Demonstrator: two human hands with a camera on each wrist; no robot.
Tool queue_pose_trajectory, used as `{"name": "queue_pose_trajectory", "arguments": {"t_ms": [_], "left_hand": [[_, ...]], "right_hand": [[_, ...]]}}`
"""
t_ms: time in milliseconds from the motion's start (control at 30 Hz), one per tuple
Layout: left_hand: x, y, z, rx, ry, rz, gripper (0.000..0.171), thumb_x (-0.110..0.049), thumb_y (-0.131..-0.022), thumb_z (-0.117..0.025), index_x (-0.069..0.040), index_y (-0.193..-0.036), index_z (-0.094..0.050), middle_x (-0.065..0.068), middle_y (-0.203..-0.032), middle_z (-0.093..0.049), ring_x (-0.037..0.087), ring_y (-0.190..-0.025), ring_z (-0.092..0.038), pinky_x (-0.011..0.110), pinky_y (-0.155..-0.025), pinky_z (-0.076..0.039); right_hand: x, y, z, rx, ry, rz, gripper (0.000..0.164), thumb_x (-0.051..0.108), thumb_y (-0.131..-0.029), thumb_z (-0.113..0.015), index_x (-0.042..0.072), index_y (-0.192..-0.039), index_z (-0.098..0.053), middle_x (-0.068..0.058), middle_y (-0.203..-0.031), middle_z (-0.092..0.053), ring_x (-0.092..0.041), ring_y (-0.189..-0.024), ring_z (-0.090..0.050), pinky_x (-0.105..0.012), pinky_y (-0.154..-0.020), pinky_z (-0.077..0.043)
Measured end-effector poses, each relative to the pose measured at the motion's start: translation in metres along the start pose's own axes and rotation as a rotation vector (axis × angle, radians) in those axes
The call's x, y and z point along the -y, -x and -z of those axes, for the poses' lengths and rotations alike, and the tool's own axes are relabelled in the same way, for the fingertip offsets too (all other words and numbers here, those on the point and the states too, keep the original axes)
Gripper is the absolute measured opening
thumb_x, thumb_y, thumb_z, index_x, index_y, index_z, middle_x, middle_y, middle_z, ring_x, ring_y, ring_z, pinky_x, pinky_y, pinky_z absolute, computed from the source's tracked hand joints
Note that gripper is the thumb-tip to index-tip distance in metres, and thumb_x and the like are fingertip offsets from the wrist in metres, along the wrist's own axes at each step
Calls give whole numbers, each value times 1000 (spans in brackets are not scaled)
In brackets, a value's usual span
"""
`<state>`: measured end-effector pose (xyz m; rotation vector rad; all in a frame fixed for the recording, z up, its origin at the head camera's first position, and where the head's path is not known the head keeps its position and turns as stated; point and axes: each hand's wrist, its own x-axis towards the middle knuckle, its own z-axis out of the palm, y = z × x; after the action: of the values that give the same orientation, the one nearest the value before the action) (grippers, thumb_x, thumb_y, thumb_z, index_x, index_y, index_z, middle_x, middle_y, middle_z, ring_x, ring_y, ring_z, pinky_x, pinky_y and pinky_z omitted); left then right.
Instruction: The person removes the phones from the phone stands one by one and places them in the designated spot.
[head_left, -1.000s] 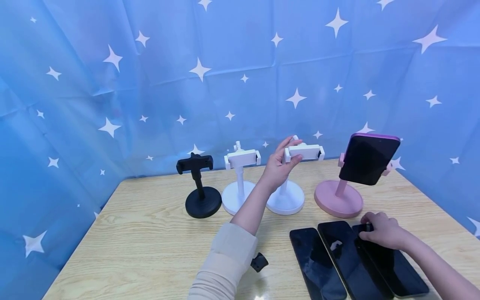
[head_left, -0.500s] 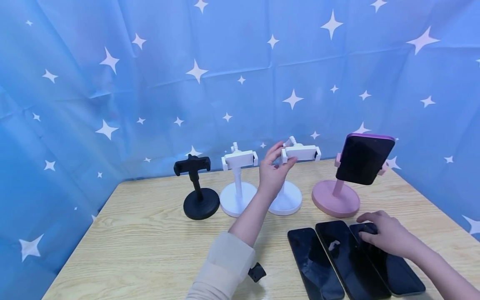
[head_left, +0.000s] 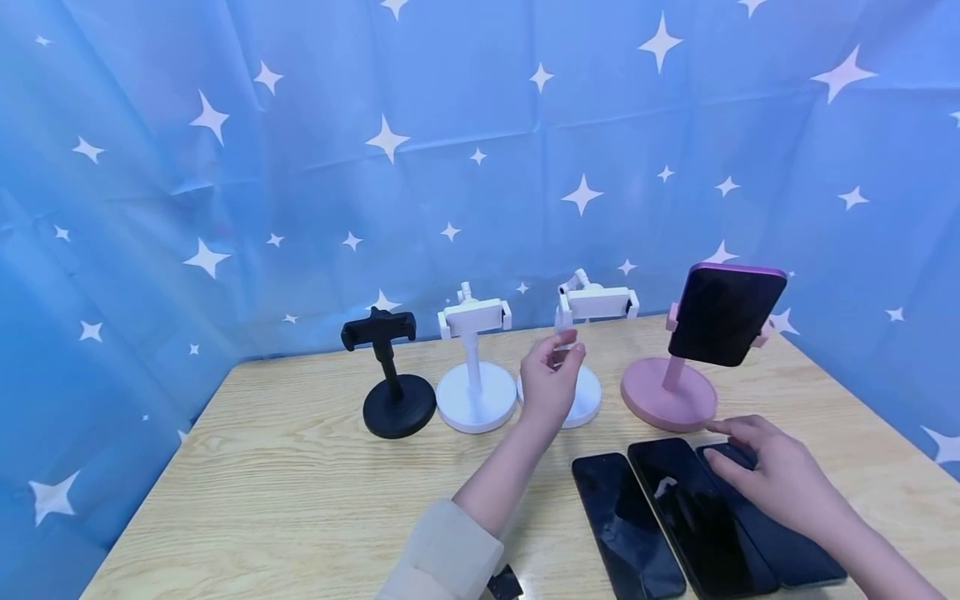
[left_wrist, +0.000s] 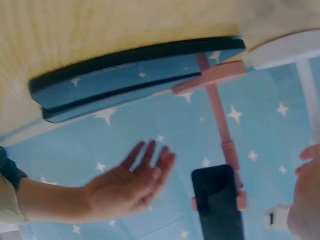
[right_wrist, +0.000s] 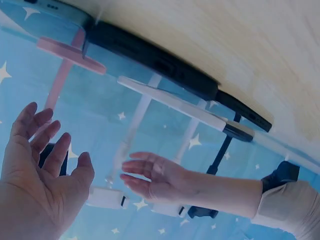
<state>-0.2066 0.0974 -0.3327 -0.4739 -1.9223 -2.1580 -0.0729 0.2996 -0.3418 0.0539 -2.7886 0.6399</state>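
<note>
My left hand point(head_left: 551, 379) is just below the clamp of the right white phone stand point(head_left: 600, 304), fingers loosely bent and holding nothing. It covers part of that stand's post and base. Over the far end of the rightmost phone point(head_left: 780, 533) hovers my right hand point(head_left: 757, 475), with fingers spread and nothing in them. That phone lies beside the middle phone point(head_left: 693, 508) and the left phone point(head_left: 628, 525), all dark-screened on the table. In the right wrist view my right hand point(right_wrist: 47, 185) shows an open palm.
A pink phone stand point(head_left: 670, 396) holds a purple-edged phone point(head_left: 727, 315) at the right. To the left stand another white phone stand point(head_left: 476, 396) and a black phone stand point(head_left: 400, 406). A star-patterned blue curtain point(head_left: 300, 192) hangs behind the wooden table point(head_left: 300, 500).
My left hand has let go of the right white stand's clamp and dropped down below it. My right hand's fingers have straightened and come away from the rightmost phone's far end.
</note>
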Motion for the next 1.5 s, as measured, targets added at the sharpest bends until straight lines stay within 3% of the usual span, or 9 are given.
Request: {"name": "queue_pose_trajectory", "arguments": {"t_ms": [200, 467, 567, 700, 833, 1033, 1267, 1433, 1500], "left_hand": [[-4, 12, -13, 128, 17, 3, 22, -5, -86, -59, 1, -106, -65, 13, -105, -64, 18, -88, -65, 18, -74, -50], [-8, 20, -33, 205, 80, 24, 28, -1, -87, -56, 0, -114, -61, 12, -111, -61, 26, -99, -62, 19, -82, -48], [-10, 20, -38, 220, 78, 27, 29, -4, -88, -57, -2, -117, -60, 11, -113, -61, 22, -101, -61, 19, -83, -48], [-13, 20, -43, 243, 64, 37, 30, -6, -89, -57, -4, -119, -59, 7, -114, -60, 15, -102, -60, 17, -83, -47], [-14, 18, -48, 250, 60, 54, 31, -6, -88, -58, -6, -119, -60, 4, -112, -61, 10, -101, -60, 16, -83, -46], [-18, 15, -56, 246, 61, 68, 31, -8, -88, -58, -7, -119, -60, 5, -111, -62, 11, -99, -60, 17, -84, -47], [-22, 10, -64, 277, -13, 127, 38, -10, -92, -53, -18, -129, -52, -1, -116, -58, 9, -105, -58, 18, -87, -45], [-23, 3, -69, 345, -103, 78, 42, -9, -95, -46, -17, -136, -44, 4, -126, -53, 13, -112, -54, 18, -88, -44], [-23, 0, -72, 358, -118, 69, 42, -9, -95, -45, -17, -136, -43, 3, -126, -53, 12, -113, -54, 17, -87, -44]], "right_hand": [[13, 0, 1, -159, -32, 60, 40, 6, -77, -70, -7, -113, -59, -25, -104, -58, -40, -87, -59, -54, -68, -49], [29, -4, 1, -214, -160, -10, 67, 12, -83, -65, -13, -135, -31, -33, -127, -43, -48, -105, -51, -48, -75, -43], [32, -5, 3, -254, -211, -39, 70, 13, -86, -62, -11, -139, -23, -34, -131, -39, -49, -109, -46, -23, -82, -45], [32, -9, 7, -332, -278, -50, 69, 11, -87, -59, -8, -141, -19, -33, -134, -36, -46, -116, -41, 6, -79, -25], [30, -13, 9, -381, -304, -49, 70, 8, -87, -57, -5, -143, -17, -33, -137, -33, -35, -125, -37, 5, -83, -25], [28, -18, 11, -422, -303, -35, 72, 6, -86, -57, -3, -144, -15, -30, -140, -30, -37, -127, -33, 4, -85, -23], [25, -23, 15, -459, -306, -20, 69, 7, -87, -54, 3, -145, -18, -20, -143, -32, -2, -132, -28, 1, -91, -24], [22, -30, 18, -458, -314, -44, 70, 7, -87, -53, 3, -145, -15, -23, -142, -33, -23, -132, -31, -1, -92, -25], [21, -33, 20, -462, -318, -45, 68, 6, -87, -52, 1, -145, -17, -25, -139, -36, -21, -131, -33, -2, -92, -27]]}}
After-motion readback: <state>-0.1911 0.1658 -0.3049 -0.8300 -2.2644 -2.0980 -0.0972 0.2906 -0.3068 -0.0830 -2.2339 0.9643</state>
